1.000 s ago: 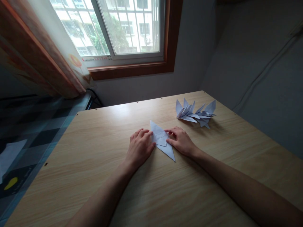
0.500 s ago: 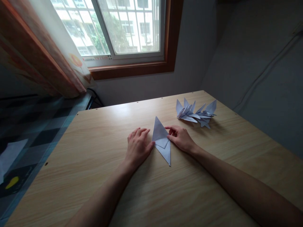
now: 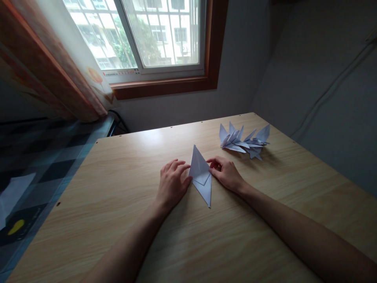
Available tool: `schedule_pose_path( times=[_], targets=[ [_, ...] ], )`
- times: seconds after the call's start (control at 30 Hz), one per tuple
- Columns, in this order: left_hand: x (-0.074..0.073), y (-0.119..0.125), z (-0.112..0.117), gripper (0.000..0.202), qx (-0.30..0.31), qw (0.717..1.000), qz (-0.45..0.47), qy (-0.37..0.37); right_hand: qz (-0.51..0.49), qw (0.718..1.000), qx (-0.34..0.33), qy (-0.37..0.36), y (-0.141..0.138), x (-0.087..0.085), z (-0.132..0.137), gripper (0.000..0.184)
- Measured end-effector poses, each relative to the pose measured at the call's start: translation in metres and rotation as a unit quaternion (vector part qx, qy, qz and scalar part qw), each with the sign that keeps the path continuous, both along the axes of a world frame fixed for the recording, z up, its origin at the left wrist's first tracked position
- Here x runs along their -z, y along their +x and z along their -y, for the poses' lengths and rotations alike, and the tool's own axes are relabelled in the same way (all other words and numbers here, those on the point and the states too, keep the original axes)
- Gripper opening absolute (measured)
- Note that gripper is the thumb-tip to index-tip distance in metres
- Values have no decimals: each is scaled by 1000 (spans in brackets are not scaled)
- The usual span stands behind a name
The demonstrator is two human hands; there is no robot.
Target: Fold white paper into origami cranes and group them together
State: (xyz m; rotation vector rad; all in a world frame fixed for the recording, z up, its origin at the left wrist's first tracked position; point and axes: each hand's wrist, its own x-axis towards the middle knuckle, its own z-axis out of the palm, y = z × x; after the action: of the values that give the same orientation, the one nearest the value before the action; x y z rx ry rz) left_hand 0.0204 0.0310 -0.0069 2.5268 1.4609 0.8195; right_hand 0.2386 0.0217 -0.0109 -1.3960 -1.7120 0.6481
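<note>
A white paper [image 3: 201, 175] folded into a long kite shape lies flat on the wooden table [image 3: 123, 220], one tip toward the window and the other toward me. My left hand [image 3: 173, 181] rests flat on the table at the paper's left edge, fingers stretched out, thumb touching the paper. On the other side, my right hand [image 3: 225, 173] has its fingers curled and pinches the paper's right corner.
Several folded paper cranes [image 3: 243, 140] lie in a small heap at the far right of the table. Walls run close behind and to the right. A window and curtain stand at the back left, with a checked floor left of the table.
The folded paper has turned clockwise from a slanted lie to nearly straight, its far tip now toward the window. Both hands stayed at its sides and shifted only slightly.
</note>
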Motion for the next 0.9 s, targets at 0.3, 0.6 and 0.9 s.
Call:
schedule_pose_path(
  times=[0.3,0.6,0.9],
  targets=[
    [0,3,5,20,58,996,-39,54,-4,998,-44,39,6,4,-1,32],
    [-2,3,6,21,79,995,-38,37,141,986,-69,64,2,-1,13,14],
    [-3,3,7,24,137,988,-69,4,301,947,-83,80,-9,-11,35,53]
  ],
)
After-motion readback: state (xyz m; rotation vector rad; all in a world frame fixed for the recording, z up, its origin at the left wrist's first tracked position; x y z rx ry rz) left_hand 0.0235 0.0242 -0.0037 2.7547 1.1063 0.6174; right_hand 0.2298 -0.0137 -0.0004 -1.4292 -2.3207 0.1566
